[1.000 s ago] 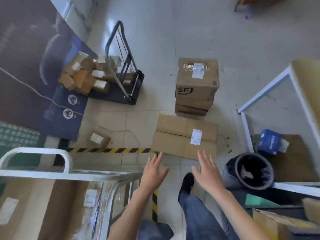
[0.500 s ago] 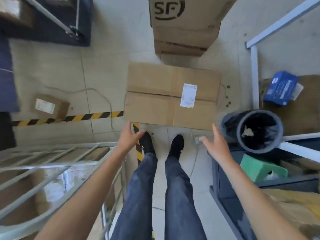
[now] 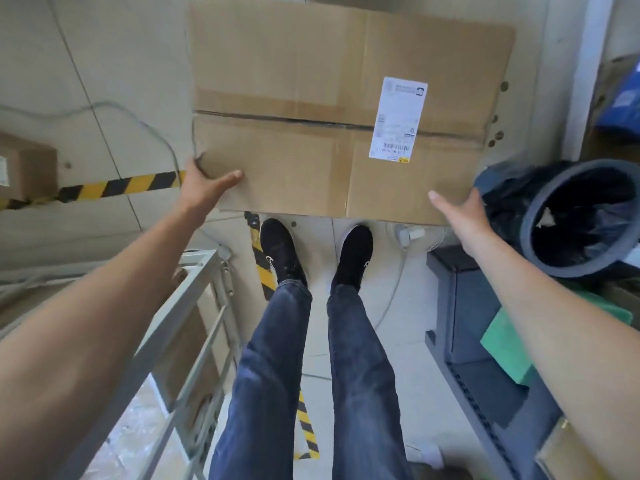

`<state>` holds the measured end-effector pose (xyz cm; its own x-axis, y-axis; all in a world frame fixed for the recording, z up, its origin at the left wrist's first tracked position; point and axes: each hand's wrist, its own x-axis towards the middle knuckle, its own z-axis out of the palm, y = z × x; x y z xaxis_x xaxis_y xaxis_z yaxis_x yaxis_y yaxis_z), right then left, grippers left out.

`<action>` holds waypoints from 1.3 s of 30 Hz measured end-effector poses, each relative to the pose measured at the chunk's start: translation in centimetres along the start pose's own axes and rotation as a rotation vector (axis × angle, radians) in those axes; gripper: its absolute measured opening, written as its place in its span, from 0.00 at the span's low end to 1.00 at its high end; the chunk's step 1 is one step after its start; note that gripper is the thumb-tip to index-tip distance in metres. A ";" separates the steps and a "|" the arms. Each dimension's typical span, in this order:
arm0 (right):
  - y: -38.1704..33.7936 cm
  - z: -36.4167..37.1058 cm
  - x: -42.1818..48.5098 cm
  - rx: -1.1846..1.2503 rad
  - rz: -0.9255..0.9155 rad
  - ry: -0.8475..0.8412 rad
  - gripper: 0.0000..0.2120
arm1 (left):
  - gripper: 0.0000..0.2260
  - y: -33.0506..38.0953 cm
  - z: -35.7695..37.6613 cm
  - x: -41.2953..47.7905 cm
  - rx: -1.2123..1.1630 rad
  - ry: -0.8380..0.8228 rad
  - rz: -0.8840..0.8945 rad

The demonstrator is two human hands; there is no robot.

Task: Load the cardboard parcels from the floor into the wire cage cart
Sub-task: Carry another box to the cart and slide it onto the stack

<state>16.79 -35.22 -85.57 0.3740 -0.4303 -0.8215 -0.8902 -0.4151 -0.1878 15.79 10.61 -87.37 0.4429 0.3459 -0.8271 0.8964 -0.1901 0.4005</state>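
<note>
A large flat cardboard parcel (image 3: 311,81) with a white shipping label lies on the floor in front of my feet. My left hand (image 3: 204,188) clasps its near left corner, thumb on top and fingers round the side. My right hand (image 3: 460,213) is at the near right corner, thumb over the top face, fingers hidden past the edge. The wire cage cart (image 3: 194,282) stands at my lower left with cardboard inside. A small parcel (image 3: 27,164) sits at the far left edge.
A grey bin with a dark liner (image 3: 571,216) stands close against the parcel's right corner. A dark crate (image 3: 485,341) holding something green is beside my right leg. Yellow-black floor tape (image 3: 114,185) and a loose cable (image 3: 138,119) cross the floor. A white frame post (image 3: 585,81) rises at the right.
I have bent lower over the parcel, which now fills the upper view. Both hands spread apart and moved from the air onto its two near corners.
</note>
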 end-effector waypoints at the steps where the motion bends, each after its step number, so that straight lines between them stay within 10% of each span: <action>1: 0.0 0.2 0.5 -0.002 0.006 -0.004 0.54 | 0.40 -0.2 -0.1 0.3 -0.012 -0.009 -0.010; 15: -3.1 -5.6 -5.3 0.059 -0.132 0.095 0.42 | 0.34 6.5 -3.6 -6.7 -0.099 -0.004 -0.068; 24: -5.9 -14.4 -21.6 0.106 -0.265 0.074 0.34 | 0.32 14.6 -12.3 -24.1 -0.152 0.171 0.025; 29: -10.3 -21.4 -30.1 0.068 -0.411 0.051 0.45 | 0.32 17.6 -17.2 -36.7 -0.258 0.307 0.065; 39: -18.0 -24.2 -47.0 -0.138 -0.801 -0.074 0.41 | 0.30 12.2 -27.9 -60.8 -0.569 0.608 0.100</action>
<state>21.55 -26.93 -30.51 0.8611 0.0912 -0.5002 -0.3177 -0.6716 -0.6694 0.29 12.87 -21.17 0.3074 0.8182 -0.4858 0.6531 0.1899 0.7331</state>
